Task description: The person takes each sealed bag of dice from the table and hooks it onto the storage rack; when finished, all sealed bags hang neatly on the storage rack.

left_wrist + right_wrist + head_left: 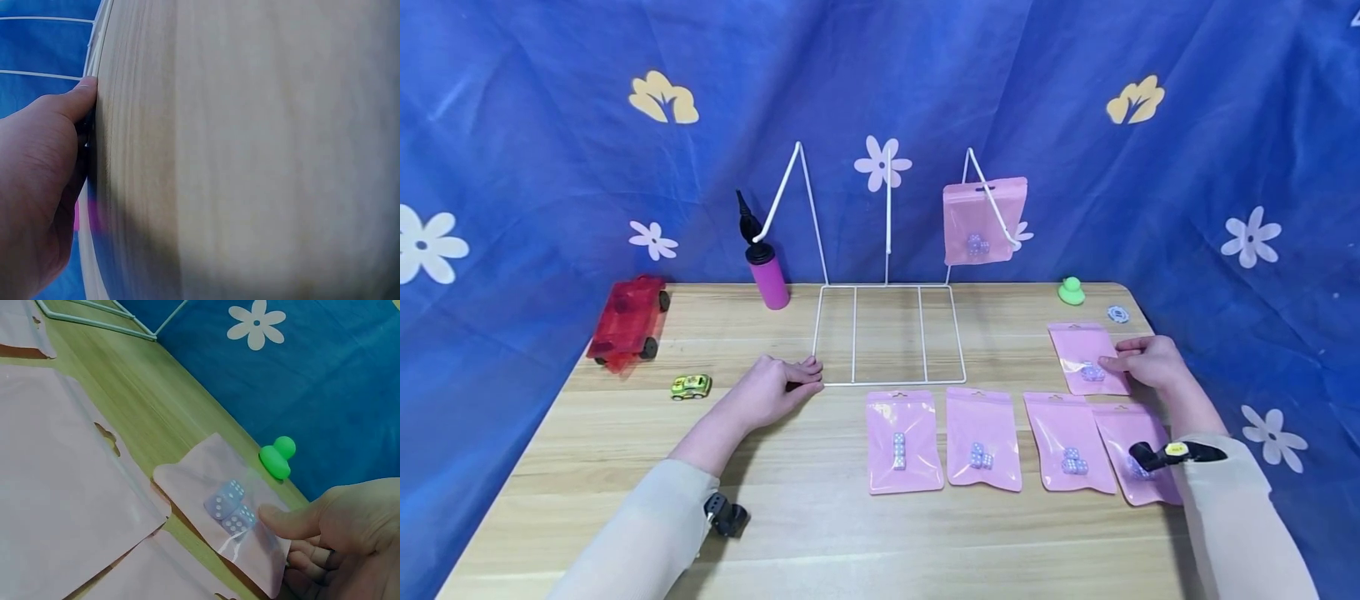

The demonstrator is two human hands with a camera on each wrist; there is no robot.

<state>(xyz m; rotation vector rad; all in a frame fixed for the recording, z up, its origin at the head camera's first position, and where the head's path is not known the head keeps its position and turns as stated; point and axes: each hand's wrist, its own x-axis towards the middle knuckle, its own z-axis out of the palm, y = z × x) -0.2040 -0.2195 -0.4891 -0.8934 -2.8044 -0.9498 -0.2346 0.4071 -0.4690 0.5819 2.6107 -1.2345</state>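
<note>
A white wire display rack (pixel 887 383) with upright hooks stands at the back middle. My left hand (pixel 775 389) pinches its front left base corner between thumb and fingers; in the left wrist view the thumb (pixel 81 100) lies along the wire. At the right, my right hand (pixel 1153 364) grips the edge of a pink zip pouch (pixel 1075 340), thumb on top and fingers partly hidden beyond the edge. Pale purple dice (pixel 234 509) show through that pouch's clear front. Another pink pouch (pixel 962 217) of dice hangs on the rack's right hook.
Several more pink dice pouches (pixel 904 412) lie in a row in front of the rack. At the left are a red toy car (pixel 625 321), a small green car (pixel 691 386) and a purple pump (pixel 769 283). A green duck (pixel 1071 291) and a round chip (pixel 1117 314) lie back right.
</note>
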